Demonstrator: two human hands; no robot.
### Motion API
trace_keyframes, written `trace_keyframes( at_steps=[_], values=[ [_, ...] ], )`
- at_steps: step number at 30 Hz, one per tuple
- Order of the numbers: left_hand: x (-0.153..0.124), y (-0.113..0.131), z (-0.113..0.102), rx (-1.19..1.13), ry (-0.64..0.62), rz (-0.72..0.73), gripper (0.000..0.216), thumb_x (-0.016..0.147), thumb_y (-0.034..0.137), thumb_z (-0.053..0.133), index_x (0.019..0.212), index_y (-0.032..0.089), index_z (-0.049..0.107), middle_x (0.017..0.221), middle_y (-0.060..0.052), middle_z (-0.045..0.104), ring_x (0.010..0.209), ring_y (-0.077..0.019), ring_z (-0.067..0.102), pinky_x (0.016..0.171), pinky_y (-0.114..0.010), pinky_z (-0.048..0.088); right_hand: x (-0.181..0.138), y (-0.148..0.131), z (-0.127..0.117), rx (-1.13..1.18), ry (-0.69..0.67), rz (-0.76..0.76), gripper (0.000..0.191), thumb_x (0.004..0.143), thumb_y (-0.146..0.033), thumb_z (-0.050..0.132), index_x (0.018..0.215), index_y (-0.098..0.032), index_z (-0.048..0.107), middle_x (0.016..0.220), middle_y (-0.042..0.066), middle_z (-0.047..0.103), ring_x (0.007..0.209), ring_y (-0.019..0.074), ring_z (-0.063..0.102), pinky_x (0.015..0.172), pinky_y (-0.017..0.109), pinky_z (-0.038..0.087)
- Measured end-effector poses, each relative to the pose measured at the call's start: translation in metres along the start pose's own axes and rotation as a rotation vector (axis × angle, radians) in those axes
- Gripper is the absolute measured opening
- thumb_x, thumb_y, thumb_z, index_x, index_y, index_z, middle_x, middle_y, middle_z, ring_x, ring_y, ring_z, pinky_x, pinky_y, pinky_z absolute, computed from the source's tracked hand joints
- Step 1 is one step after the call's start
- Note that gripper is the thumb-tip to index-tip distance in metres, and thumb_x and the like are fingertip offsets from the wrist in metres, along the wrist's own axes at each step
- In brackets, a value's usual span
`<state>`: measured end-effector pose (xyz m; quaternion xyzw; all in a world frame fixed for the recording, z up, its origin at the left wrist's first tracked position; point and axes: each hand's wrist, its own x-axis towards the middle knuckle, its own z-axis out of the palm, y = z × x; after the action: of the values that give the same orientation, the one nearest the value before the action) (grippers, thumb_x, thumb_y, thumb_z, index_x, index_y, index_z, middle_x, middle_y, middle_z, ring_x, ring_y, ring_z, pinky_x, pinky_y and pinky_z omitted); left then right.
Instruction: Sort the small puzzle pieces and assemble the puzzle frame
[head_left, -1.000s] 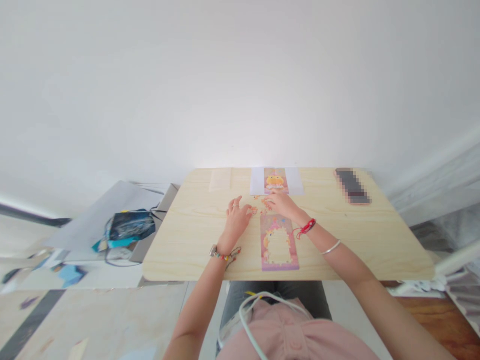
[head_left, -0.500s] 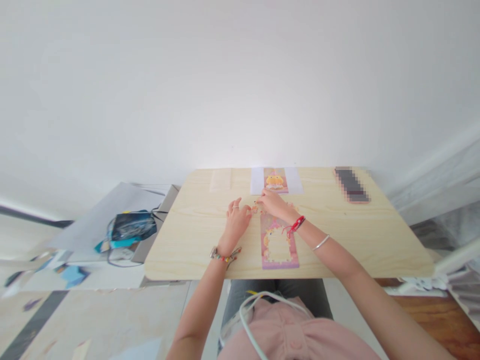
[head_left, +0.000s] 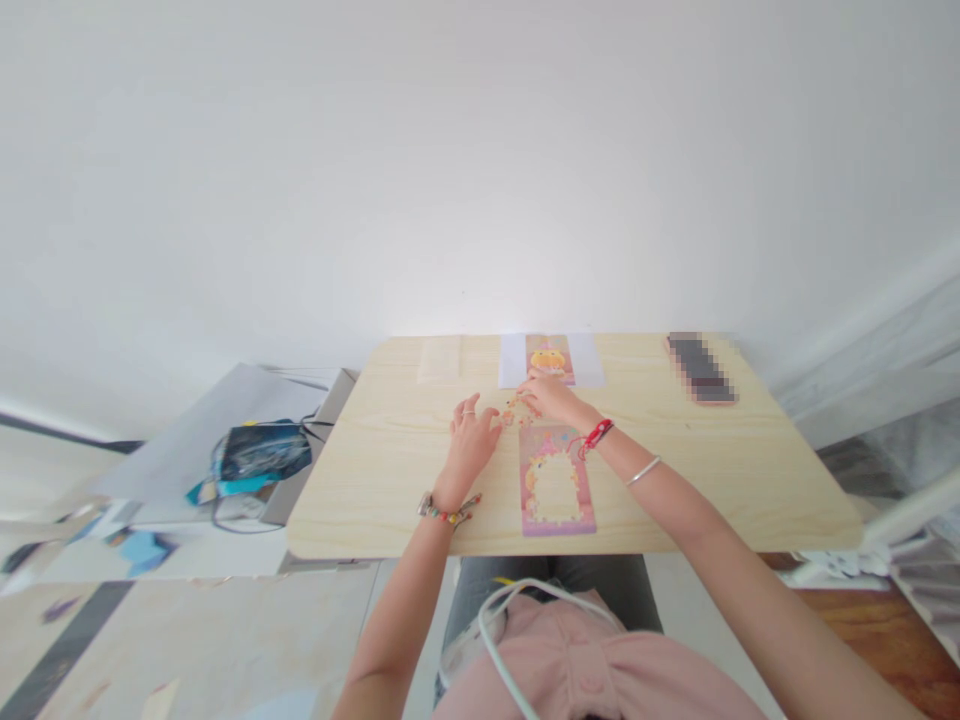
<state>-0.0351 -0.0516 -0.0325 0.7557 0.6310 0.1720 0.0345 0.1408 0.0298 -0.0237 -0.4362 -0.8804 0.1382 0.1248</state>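
Loose jigsaw puzzle pieces (head_left: 517, 408) lie in a small pile between my two hands. Just left of the pile rests my left hand (head_left: 472, 440), fingers apart and bent, its thumb and fingertips close to the pieces. My right hand (head_left: 561, 400) reaches over the pile from the right with its fingertips drawn together; what they hold, if anything, is hidden. Nearer to me lies a purple-pink puzzle board (head_left: 528, 510), its border filled and its middle bare. Behind the right hand, a printed picture (head_left: 547, 358) with a yellow figure lies on a white sheet (head_left: 513, 360).
The wooden table (head_left: 375, 460) stands against a white wall. A pixelated phone (head_left: 701, 368) lies at its far right, and a pale thin sheet (head_left: 439, 360) at its far left. Beyond the left edge sits a dark bag (head_left: 266, 452) with cables.
My right hand has drawn slightly back and right, uncovering more of the pieces and the board's top edge. The left hand has barely moved.
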Motion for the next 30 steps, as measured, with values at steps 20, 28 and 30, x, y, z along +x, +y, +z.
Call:
trace_keyframes(
  at_steps=[20,28,30],
  values=[
    [-0.010,-0.004,-0.002,-0.001,-0.030,-0.012,0.022,0.079,0.023,0.051,0.099,0.020,0.059,0.128,-0.014,0.036,0.121,-0.0301,0.031,0.092,-0.048,0.037,-0.021,0.016,-0.018,0.043,0.075,0.015,0.016,0.082,-0.016,0.049,0.094,-0.015,0.060,0.100,0.008,0.051,0.088,0.0150,0.050,0.077,0.026,0.037],
    [-0.010,0.000,-0.002,-0.036,-0.028,0.007,0.022,0.079,0.024,0.051,0.100,0.020,0.058,0.129,-0.015,0.036,0.122,-0.0298,0.030,0.093,-0.051,0.036,-0.078,0.060,-0.035,0.024,0.065,0.213,0.014,0.079,-0.016,0.051,0.084,-0.013,0.065,0.086,0.007,0.055,0.079,0.0153,0.052,0.075,0.025,0.038],
    [-0.010,0.004,-0.002,-0.049,-0.027,0.027,0.022,0.079,0.024,0.051,0.100,0.021,0.058,0.128,-0.015,0.037,0.122,-0.0292,0.030,0.093,-0.052,0.035,-0.081,0.058,-0.033,0.030,0.065,0.212,0.015,0.080,-0.019,0.052,0.084,-0.014,0.065,0.085,0.007,0.055,0.079,0.0151,0.052,0.075,0.025,0.038]
  ],
)
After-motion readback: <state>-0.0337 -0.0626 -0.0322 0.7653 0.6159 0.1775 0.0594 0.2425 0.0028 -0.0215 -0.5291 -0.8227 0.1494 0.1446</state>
